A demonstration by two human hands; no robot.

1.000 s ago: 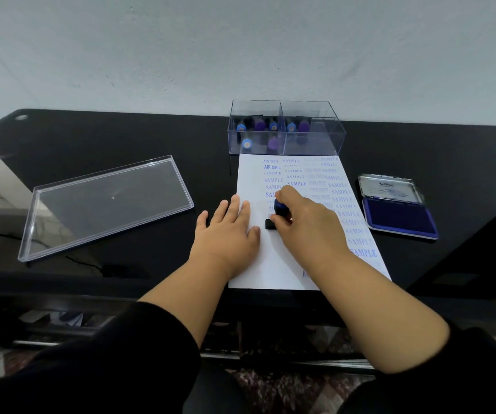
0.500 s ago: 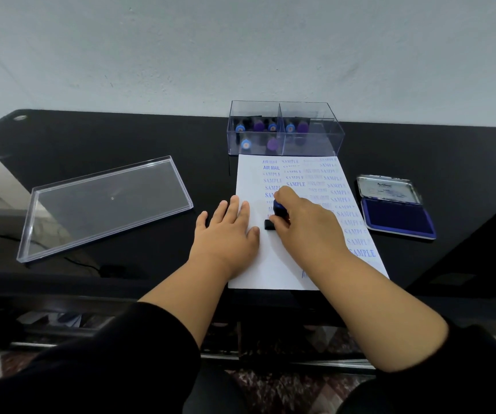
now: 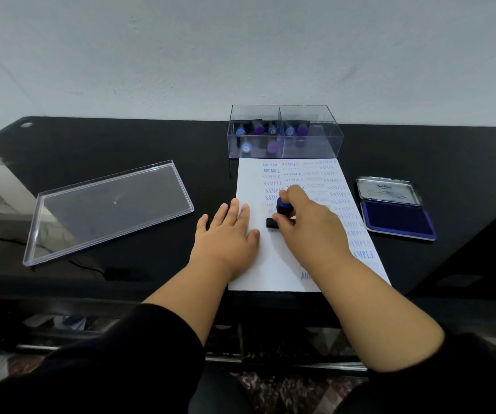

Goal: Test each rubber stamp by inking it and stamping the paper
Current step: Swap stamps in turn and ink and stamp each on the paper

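We lift the blue-handled rubber stamp (image 3: pixel 281 212) off the paper (image 3: pixel 273 264), which a moment ago it pressed, our right hand (image 3: pixel 308 227) pinching its knob; a faint print shows beneath. Our left hand (image 3: pixel 228 237) stays flat, fingers spread, on the sheet's edge, ink pad (image 3: pixel 397 221) open on the worktop (image 3: pixel 151 138) — one more stamp looks tested.

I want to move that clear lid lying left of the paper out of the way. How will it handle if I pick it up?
The clear lid looks like thin rigid plastic, so probably stiff and light. Its smooth glossy faces may be slippery; gripping the raised rim seems safer. It lies flat on the black desk, so it will likely slide rather than tip if pushed.
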